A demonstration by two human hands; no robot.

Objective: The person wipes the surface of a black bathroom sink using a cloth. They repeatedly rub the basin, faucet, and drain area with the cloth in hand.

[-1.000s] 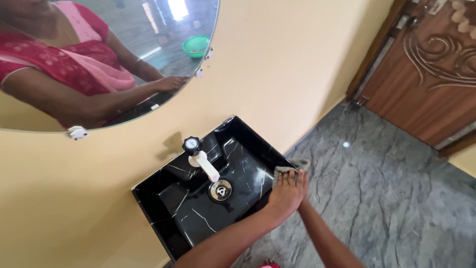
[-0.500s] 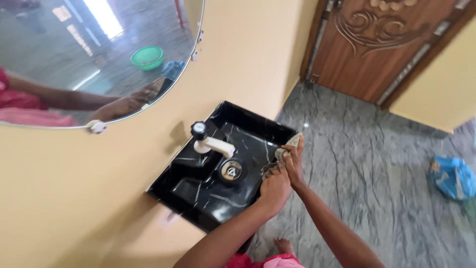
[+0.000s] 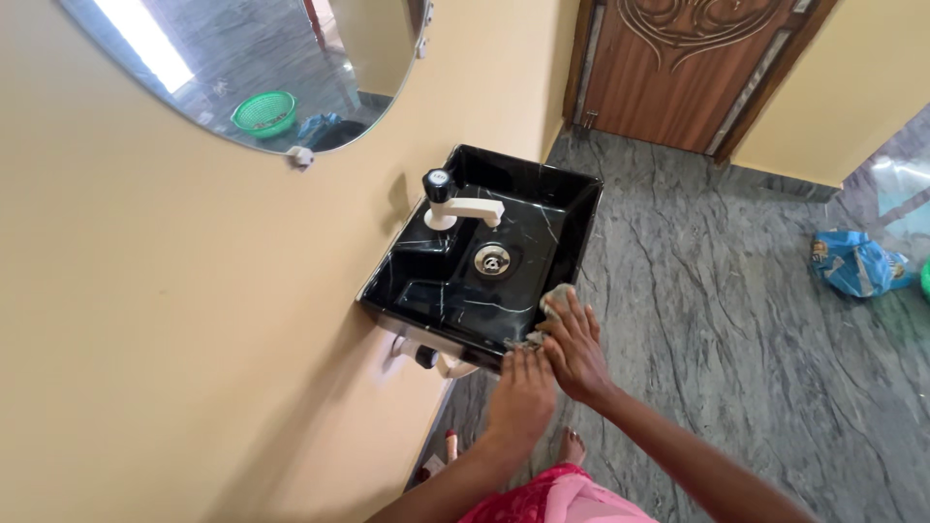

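Head view, frame centre: right hand [image 3: 573,347] presses a grey cloth [image 3: 554,302] onto the black sink's [image 3: 436,291] front rim, left hand [image 3: 520,392] flat beside it

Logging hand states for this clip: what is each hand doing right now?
Left hand: open, flat on the sink rim.
Right hand: pressing a grey cloth on it.

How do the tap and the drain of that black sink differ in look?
The tap is off-white with a black knob on top, and it stands up from the sink's back ledge with its spout reaching over the bowl. The drain is a round, shiny metal ring that lies flat in the bottom of the black sink. Both belong to the same sink, and neither hand touches them.
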